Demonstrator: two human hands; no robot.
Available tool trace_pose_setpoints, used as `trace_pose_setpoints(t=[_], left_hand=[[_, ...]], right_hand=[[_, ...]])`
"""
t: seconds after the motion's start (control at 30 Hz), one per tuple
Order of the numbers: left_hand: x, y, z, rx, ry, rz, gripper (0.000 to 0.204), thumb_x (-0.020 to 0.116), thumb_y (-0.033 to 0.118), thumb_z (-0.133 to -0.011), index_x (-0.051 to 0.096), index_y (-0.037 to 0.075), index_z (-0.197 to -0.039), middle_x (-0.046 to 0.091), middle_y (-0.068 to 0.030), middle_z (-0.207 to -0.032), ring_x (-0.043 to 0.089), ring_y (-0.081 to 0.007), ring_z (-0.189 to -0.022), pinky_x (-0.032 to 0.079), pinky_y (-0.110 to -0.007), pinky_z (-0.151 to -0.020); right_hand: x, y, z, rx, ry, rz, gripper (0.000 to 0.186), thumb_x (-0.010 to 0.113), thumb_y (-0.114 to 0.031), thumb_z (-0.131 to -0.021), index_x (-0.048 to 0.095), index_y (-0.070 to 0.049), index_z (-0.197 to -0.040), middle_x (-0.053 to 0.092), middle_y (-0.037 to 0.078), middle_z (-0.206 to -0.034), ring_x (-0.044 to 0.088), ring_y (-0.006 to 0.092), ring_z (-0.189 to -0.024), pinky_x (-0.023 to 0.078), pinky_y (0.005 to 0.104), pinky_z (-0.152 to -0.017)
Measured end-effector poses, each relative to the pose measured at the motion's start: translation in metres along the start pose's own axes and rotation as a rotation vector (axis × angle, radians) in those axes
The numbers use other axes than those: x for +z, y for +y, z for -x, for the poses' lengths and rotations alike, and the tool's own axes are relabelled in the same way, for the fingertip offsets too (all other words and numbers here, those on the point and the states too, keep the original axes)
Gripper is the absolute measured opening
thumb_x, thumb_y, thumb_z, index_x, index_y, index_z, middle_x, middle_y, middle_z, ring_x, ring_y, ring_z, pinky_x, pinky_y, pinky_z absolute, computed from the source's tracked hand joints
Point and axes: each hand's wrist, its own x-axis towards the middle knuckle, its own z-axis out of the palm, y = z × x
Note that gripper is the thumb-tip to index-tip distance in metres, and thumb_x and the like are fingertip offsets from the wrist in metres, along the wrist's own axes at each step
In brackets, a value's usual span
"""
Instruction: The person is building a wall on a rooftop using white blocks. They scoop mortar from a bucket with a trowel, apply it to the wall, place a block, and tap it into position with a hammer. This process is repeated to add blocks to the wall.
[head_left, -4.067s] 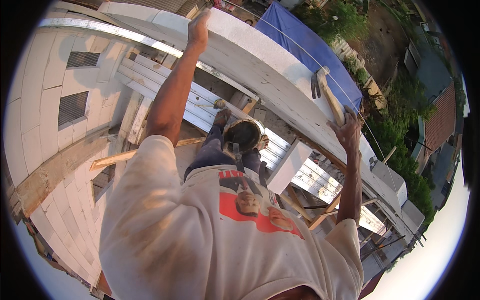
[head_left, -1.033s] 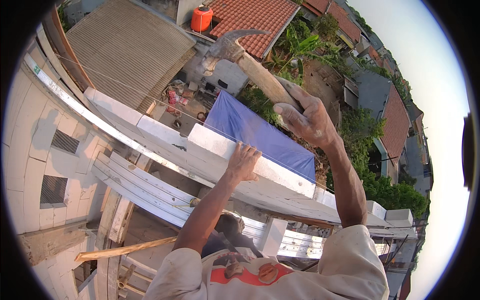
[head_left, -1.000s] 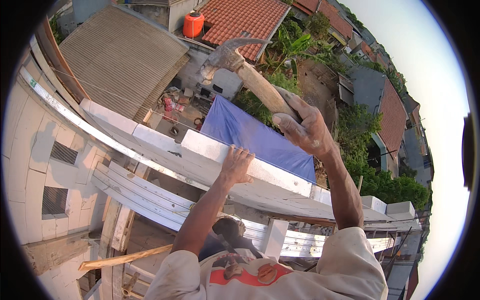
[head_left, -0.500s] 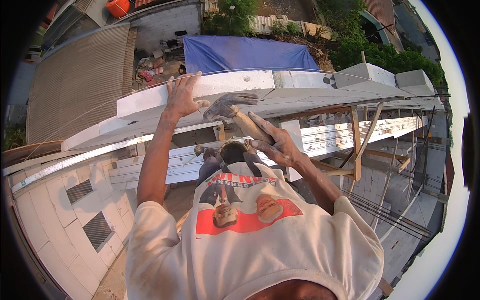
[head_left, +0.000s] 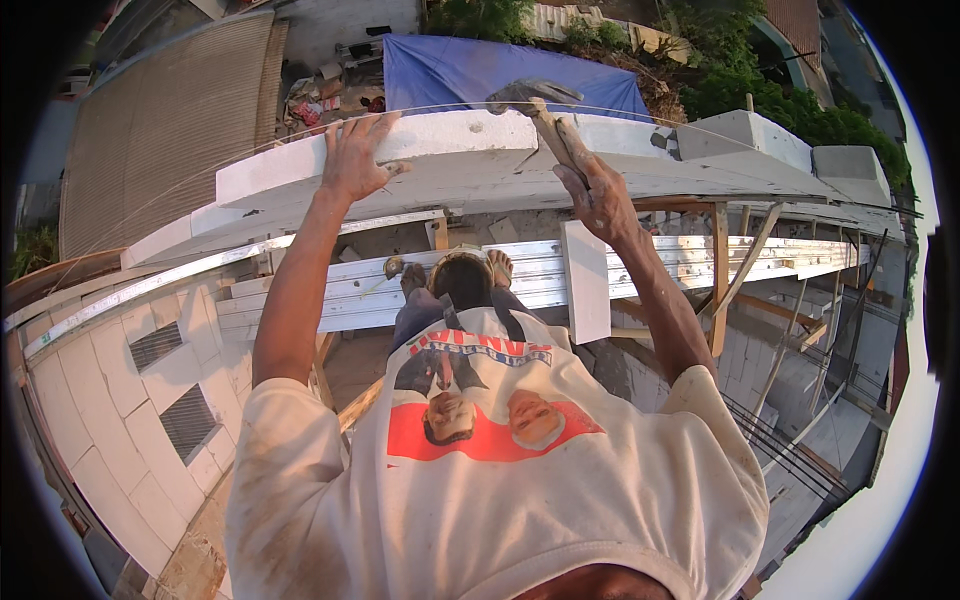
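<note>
My left hand (head_left: pixel 358 160) lies on a long white lightweight block (head_left: pixel 450 140) on top of the wall, its fingers spread over the upper edge. In my right hand (head_left: pixel 602 200) is a hammer (head_left: pixel 556 135), gripped by its pale wooden handle. The dark hammer head is seen against the far edge of the wall, at the block's right end; whether it touches the block I cannot tell. A thin string (head_left: pixel 600 113) runs along the top of the wall, close to the hammer.
My feet stand on white metal planks (head_left: pixel 340 300), with a dark round bucket (head_left: pixel 462 272) between them. A white slab (head_left: pixel 586 285) leans upright to the right. Wooden props (head_left: pixel 720 285) stand beyond it. Over the wall lie a blue tarp (head_left: pixel 450 75) and a corrugated roof (head_left: pixel 165 130).
My right hand has carried the hammer up and to the right, from above the planks to the wall's top edge. My left hand stays on the block.
</note>
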Motion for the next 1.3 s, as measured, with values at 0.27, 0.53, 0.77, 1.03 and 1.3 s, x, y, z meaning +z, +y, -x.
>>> trace_pose_setpoints(t=[0.27,0.53,0.77,1.03,1.3], left_hand=[[0.003,-0.005,-0.001,-0.008,0.001,-0.004,0.094,0.087,0.056,-0.074,0.053,0.026,-0.156,0.058,-0.0094,-0.15,0.049,-0.0303,-0.141,0.024,-0.056,-0.124],[-0.007,-0.001,-0.004,-0.021,-0.085,-0.004,0.096,0.088,0.05,-0.076,0.048,0.029,-0.16,0.057,-0.0075,-0.149,0.049,-0.0264,-0.142,0.023,-0.052,-0.127],[-0.003,-0.03,0.007,-0.073,0.006,0.135,0.067,0.068,0.053,-0.098,0.051,0.027,-0.158,0.059,-0.0047,-0.146,0.046,-0.0269,-0.145,0.014,-0.058,-0.13],[-0.006,-0.037,0.014,-0.136,0.028,0.14,0.045,0.057,0.026,-0.107,0.058,0.024,-0.152,0.063,-0.0045,-0.138,0.05,-0.0255,-0.14,0.019,-0.057,-0.129],[-0.013,-0.036,0.012,-0.134,0.041,0.152,0.044,0.058,0.024,-0.106,0.06,0.021,-0.149,0.064,-0.0063,-0.135,0.052,-0.0268,-0.137,0.021,-0.059,-0.127]], right_hand=[[-0.017,0.012,-0.012,-0.048,-0.053,0.087,0.047,0.069,-0.02,-0.103,0.057,-0.009,-0.148,0.073,0.021,-0.106,0.074,0.0352,-0.085,0.059,0.0477,-0.072],[-0.013,0.018,-0.016,-0.007,-0.162,0.142,0.07,0.067,-0.019,-0.102,0.038,-0.032,-0.164,0.07,0.017,-0.096,0.073,0.0367,-0.083,0.06,0.0499,-0.072],[0.013,0.025,-0.015,0.037,-0.218,0.102,0.074,0.068,-0.009,-0.1,0.037,-0.022,-0.165,0.072,0.02,-0.107,0.075,0.0373,-0.091,0.062,0.0494,-0.075],[0.03,0.023,-0.009,0.072,-0.13,0.01,0.066,0.065,-0.001,-0.101,0.041,-0.005,-0.162,0.07,0.03,-0.126,0.075,0.0403,-0.106,0.06,0.0458,-0.087],[0.021,0.014,-0.018,0.208,-0.242,-0.015,0.055,0.065,-0.005,-0.102,0.047,0.001,-0.154,0.069,0.033,-0.127,0.074,0.0429,-0.108,0.059,0.045,-0.086]])
